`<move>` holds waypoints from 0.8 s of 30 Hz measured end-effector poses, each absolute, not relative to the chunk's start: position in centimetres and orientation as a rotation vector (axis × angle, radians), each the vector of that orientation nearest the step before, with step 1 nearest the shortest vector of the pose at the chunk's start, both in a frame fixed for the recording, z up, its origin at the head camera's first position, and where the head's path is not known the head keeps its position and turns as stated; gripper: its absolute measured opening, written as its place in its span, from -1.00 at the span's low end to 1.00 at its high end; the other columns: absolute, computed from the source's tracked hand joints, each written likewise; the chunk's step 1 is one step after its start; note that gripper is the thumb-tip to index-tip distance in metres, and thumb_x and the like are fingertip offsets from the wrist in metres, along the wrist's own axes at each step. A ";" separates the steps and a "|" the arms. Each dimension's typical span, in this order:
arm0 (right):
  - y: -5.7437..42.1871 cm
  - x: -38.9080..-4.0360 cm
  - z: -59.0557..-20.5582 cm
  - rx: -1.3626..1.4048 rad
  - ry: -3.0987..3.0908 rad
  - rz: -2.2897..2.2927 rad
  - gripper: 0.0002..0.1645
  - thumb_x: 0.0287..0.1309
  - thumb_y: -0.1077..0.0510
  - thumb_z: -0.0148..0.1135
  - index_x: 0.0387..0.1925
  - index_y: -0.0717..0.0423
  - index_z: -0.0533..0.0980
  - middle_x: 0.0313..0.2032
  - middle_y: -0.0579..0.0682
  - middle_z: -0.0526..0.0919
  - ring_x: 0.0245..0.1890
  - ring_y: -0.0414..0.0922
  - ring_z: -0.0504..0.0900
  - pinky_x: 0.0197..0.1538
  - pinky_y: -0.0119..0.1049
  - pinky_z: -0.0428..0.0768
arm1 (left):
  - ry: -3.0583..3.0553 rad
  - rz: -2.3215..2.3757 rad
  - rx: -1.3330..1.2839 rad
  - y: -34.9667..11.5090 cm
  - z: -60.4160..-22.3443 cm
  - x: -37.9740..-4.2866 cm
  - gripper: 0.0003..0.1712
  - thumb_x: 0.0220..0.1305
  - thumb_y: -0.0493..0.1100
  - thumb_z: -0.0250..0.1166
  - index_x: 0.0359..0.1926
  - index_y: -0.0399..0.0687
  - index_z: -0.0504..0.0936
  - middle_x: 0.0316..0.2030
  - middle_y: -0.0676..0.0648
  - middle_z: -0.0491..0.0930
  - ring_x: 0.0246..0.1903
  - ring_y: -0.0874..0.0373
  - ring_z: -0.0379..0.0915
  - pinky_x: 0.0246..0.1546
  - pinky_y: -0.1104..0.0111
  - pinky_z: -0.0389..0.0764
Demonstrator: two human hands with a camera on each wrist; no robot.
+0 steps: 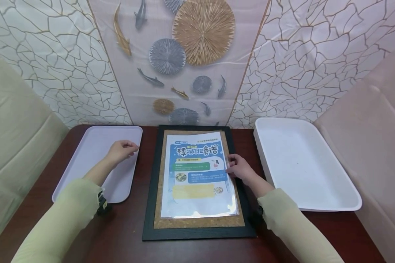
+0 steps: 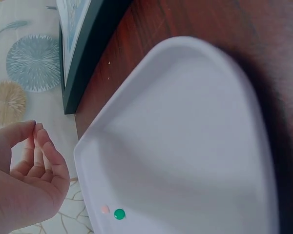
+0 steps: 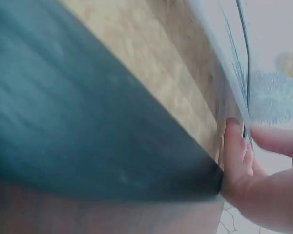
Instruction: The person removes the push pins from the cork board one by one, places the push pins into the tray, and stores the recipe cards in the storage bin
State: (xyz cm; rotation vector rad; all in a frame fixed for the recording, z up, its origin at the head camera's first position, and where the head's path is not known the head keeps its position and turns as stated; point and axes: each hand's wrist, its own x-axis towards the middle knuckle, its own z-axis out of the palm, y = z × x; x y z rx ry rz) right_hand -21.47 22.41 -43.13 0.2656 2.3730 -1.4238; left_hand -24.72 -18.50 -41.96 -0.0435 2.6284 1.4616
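Observation:
A glossy printed sheet [image 1: 197, 175], with blue, green and yellow blocks of text, lies on a cork board [image 1: 200, 223] in a dark frame [image 1: 197, 233]. My right hand [image 1: 241, 168] pinches the sheet's right edge; the right wrist view has the thumb on one side and the fingers [image 3: 234, 151] on the other. Above the lavender tray's [image 1: 95, 160] right side is my left hand [image 1: 121, 151], fingers curled and thumb meeting a fingertip. Nothing shows between them. In the left wrist view, a green pin-like piece [image 2: 119, 214] and a pink one [image 2: 105, 208] lie in that tray.
On the right stands a deep white tray [image 1: 312, 164]. All of it rests on a dark brown table [image 1: 125, 233]. A patterned cloth backdrop [image 1: 184, 73] rises behind, with pale padded panels [image 1: 13, 138] at the sides.

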 end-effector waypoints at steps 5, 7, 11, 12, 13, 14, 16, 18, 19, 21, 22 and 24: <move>22.3 -20.9 -42.8 0.259 2.257 -1.596 -0.31 0.20 0.43 -0.05 0.36 0.21 0.09 0.09 0.25 0.38 -0.18 -0.09 0.57 -0.27 -0.38 0.57 | 2.594 1.501 -0.063 -19.0 -42.0 -23.9 -0.64 0.26 -0.21 0.13 -0.10 -0.51 0.48 -0.40 -0.06 0.66 -0.49 0.41 0.42 -0.39 0.53 0.49; 22.4 -20.7 -42.5 0.289 2.215 -1.651 -0.31 0.21 0.43 -0.07 0.37 0.16 0.10 0.18 0.25 0.37 -0.23 -0.14 0.60 -0.30 -0.41 0.57 | 2.583 1.505 -0.071 -19.1 -42.0 -23.7 -0.64 0.27 -0.21 0.13 -0.10 -0.51 0.48 -0.42 0.01 0.65 -0.48 0.42 0.42 -0.38 0.54 0.49; 22.9 -20.6 -41.2 0.355 2.172 -1.763 -0.27 0.16 0.47 -0.08 0.38 0.11 0.13 0.24 0.24 0.36 -0.39 -0.26 0.61 -0.40 -0.47 0.55 | 2.575 1.498 -0.081 -19.2 -42.1 -23.3 -0.62 0.27 -0.18 0.13 -0.08 -0.50 0.48 -0.40 0.04 0.65 -0.48 0.43 0.41 -0.36 0.54 0.49; 23.2 -20.6 -40.7 0.364 2.169 -1.786 -0.25 0.14 0.48 -0.08 0.38 0.11 0.13 0.24 0.24 0.36 -0.42 -0.28 0.60 -0.42 -0.48 0.54 | 2.574 1.497 -0.084 -19.2 -42.0 -23.3 -0.61 0.27 -0.18 0.13 -0.08 -0.50 0.48 -0.40 0.04 0.65 -0.48 0.44 0.41 -0.36 0.54 0.49; 23.5 -20.6 -40.2 0.360 2.164 -1.806 -0.24 0.13 0.50 -0.09 0.38 0.13 0.12 0.24 0.25 0.35 -0.45 -0.31 0.59 -0.44 -0.49 0.53 | 2.573 1.498 -0.087 -19.2 -42.0 -23.2 -0.61 0.27 -0.18 0.13 -0.07 -0.50 0.48 -0.41 0.05 0.64 -0.48 0.44 0.41 -0.35 0.54 0.50; 23.9 -20.5 -39.7 0.355 2.156 -1.828 -0.22 0.11 0.51 -0.09 0.38 0.14 0.11 0.25 0.26 0.33 -0.47 -0.33 0.58 -0.44 -0.50 0.54 | 2.572 1.495 -0.093 -19.2 -42.0 -23.2 -0.60 0.28 -0.17 0.13 -0.07 -0.50 0.48 -0.41 0.08 0.63 -0.47 0.44 0.41 -0.35 0.54 0.50; 24.9 -20.3 -38.6 0.349 2.148 -1.853 -0.20 0.10 0.52 -0.10 0.40 0.14 0.07 0.27 0.26 0.30 -0.49 -0.36 0.56 -0.44 -0.52 0.54 | 2.575 1.488 -0.101 -19.2 -41.8 -23.1 -0.60 0.28 -0.17 0.13 -0.07 -0.49 0.48 -0.41 0.10 0.61 -0.47 0.45 0.41 -0.35 0.54 0.49; 26.3 -20.0 -37.4 0.337 2.145 -1.861 -0.18 0.11 0.52 -0.10 0.41 0.15 0.01 0.23 0.25 0.35 -0.48 -0.38 0.57 -0.41 -0.52 0.54 | 2.579 1.480 -0.112 -19.2 -41.7 -23.1 -0.61 0.28 -0.17 0.12 -0.07 -0.49 0.48 -0.43 0.13 0.59 -0.47 0.45 0.41 -0.35 0.54 0.49; 27.2 -19.8 -36.9 0.332 2.134 -1.877 -0.17 0.12 0.52 -0.11 0.42 0.17 -0.03 0.15 0.20 0.45 -0.48 -0.38 0.57 -0.41 -0.52 0.54 | 2.581 1.478 -0.115 -19.2 -41.7 -23.0 -0.61 0.28 -0.17 0.12 -0.07 -0.48 0.49 -0.42 0.12 0.59 -0.47 0.44 0.41 -0.35 0.54 0.49; 29.2 -19.5 -35.8 0.335 2.128 -1.894 -0.16 0.14 0.51 -0.12 0.42 0.19 -0.10 -0.07 -0.02 0.62 -0.49 -0.38 0.57 -0.41 -0.51 0.54 | 2.580 1.478 -0.118 -19.3 -41.7 -23.0 -0.61 0.28 -0.17 0.12 -0.07 -0.48 0.49 -0.41 0.11 0.60 -0.47 0.44 0.41 -0.35 0.54 0.49; 30.4 -19.3 -35.3 0.331 2.112 -1.913 -0.16 0.15 0.51 -0.12 0.43 0.20 -0.13 -0.17 -0.11 0.66 -0.50 -0.36 0.58 -0.41 -0.50 0.53 | 2.581 1.479 -0.119 -19.4 -41.7 -22.9 -0.61 0.28 -0.17 0.12 -0.07 -0.48 0.49 -0.41 0.11 0.59 -0.47 0.44 0.41 -0.36 0.54 0.49; 32.9 -18.9 -34.7 0.313 2.065 -1.983 -0.16 0.15 0.52 -0.13 0.44 0.15 -0.09 -0.39 -0.37 0.60 -0.52 -0.33 0.58 -0.44 -0.49 0.52 | 2.581 1.478 -0.120 -19.5 -41.6 -22.8 -0.61 0.28 -0.17 0.12 -0.07 -0.48 0.49 -0.40 0.10 0.59 -0.46 0.43 0.41 -0.35 0.53 0.49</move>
